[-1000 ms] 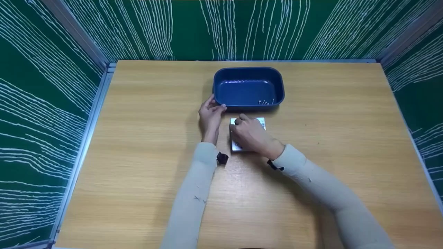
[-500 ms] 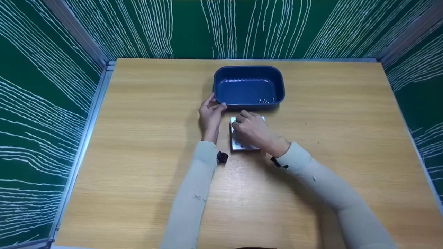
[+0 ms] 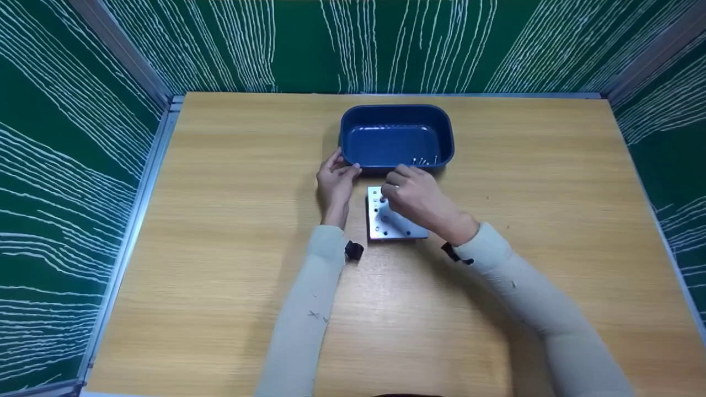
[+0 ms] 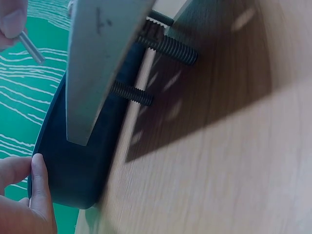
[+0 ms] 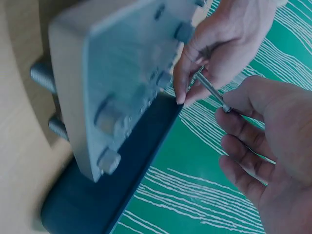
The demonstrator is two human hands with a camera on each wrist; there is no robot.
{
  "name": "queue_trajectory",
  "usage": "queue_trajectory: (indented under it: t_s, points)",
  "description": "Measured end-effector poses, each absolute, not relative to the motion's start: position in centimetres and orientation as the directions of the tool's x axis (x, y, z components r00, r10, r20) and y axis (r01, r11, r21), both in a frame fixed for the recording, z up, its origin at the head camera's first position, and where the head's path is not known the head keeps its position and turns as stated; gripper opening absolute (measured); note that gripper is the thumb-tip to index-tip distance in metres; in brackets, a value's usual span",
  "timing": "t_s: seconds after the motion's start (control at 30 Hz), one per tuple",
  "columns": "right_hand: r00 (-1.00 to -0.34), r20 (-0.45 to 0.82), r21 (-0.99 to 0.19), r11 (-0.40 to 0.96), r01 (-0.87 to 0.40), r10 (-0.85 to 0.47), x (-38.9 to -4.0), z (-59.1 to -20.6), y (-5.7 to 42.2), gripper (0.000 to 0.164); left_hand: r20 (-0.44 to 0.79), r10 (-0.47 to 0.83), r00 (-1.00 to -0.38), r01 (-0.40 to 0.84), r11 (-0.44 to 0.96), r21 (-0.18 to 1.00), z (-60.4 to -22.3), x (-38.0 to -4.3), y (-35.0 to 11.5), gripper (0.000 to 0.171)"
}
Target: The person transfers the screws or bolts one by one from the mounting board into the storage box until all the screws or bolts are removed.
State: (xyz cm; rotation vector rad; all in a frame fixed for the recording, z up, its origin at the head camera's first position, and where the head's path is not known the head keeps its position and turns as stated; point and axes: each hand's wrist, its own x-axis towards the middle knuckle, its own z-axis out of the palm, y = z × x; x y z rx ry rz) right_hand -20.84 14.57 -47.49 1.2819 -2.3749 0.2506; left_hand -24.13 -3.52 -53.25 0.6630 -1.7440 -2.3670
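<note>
My left hand (image 3: pixel 335 187) pinches the near left corner of a dark blue bin (image 3: pixel 397 167) between thumb and fingers; the left wrist view shows the thumb against its wall. My right hand (image 3: pixel 416 198) is over the back right part of a silver metal plate (image 3: pixel 394 227) with several holes. Between its thumb and index finger it pinches a thin bolt (image 5: pixel 212 90), held clear of the plate. Bolt heads (image 5: pixel 108 161) stand on the plate's top, and threaded shanks (image 4: pixel 175 48) stick out below it. In the head view the right hand hides part of the plate.
Several small screws (image 3: pixel 422 161) lie in the bin's near right corner. The wooden table (image 3: pixel 220 248) has green walls (image 3: pixel 300 49) with white lines behind and at both sides.
My right hand has moved back and to the right across the plate, uncovering its left and front holes. The left hand stays on the bin.
</note>
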Motion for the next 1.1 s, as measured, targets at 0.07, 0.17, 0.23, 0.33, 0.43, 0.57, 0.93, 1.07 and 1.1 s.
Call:
queue_trajectory:
  t_s: [0.07,0.17,0.23,0.33,0.43,0.57,0.93,1.07,1.1]
  points:
    - [-0.488,0.438,0.034,0.556,-0.830,-0.755,-21.0,-47.1,14.9,0.003,-0.272,-0.356,-0.894,-0.162,-0.310,0.937,-53.2,-24.1,-3.6,0.060]
    - [-0.505,0.413,0.006,0.557,-0.830,-0.758,-21.4,-46.6,15.3,0.003,-0.281,-0.360,-0.890,-0.178,-0.292,0.940,-53.2,-24.1,-3.6,0.060]
    - [-0.519,0.398,-0.012,0.562,-0.827,-0.756,-21.7,-46.3,15.6,0.004,-0.287,-0.365,-0.886,-0.190,-0.279,0.941,-53.2,-24.0,-3.7,0.060]
    - [-0.538,0.387,-0.027,0.574,-0.818,-0.749,-22.3,-45.9,16.0,0.004,-0.290,-0.362,-0.886,-0.190,-0.285,0.939,-53.2,-24.0,-3.7,0.060]
    - [-0.558,0.389,-0.037,0.593,-0.805,-0.733,-23.0,-45.4,16.4,0.004,-0.285,-0.357,-0.890,-0.177,-0.304,0.936,-53.2,-24.1,-3.6,0.061]
    - [-0.579,0.404,-0.049,0.616,-0.787,-0.708,-24.2,-45.1,16.9,0.003,-0.274,-0.355,-0.894,-0.160,-0.319,0.934,-53.3,-24.1,-3.6,0.061]
    - [-0.664,0.344,-0.088,0.682,-0.726,-0.663,-28.1,-45.2,19.1,0.009,-0.264,-0.349,-0.899,-0.170,-0.277,0.946,-53.2,-23.8,-3.6,0.061]
    - [-0.698,0.289,-0.116,0.700,-0.705,-0.655,-29.4,-45.6,19.7,0.013,-0.255,-0.345,-0.903,-0.145,-0.313,0.938,-53.2,-23.8,-3.6,0.062]
    - [-0.706,0.272,-0.121,0.705,-0.699,-0.654,-29.7,-45.8,19.8,0.014,-0.254,-0.344,-0.904,-0.140,-0.323,0.936,-53.2,-23.9,-3.6,0.062]
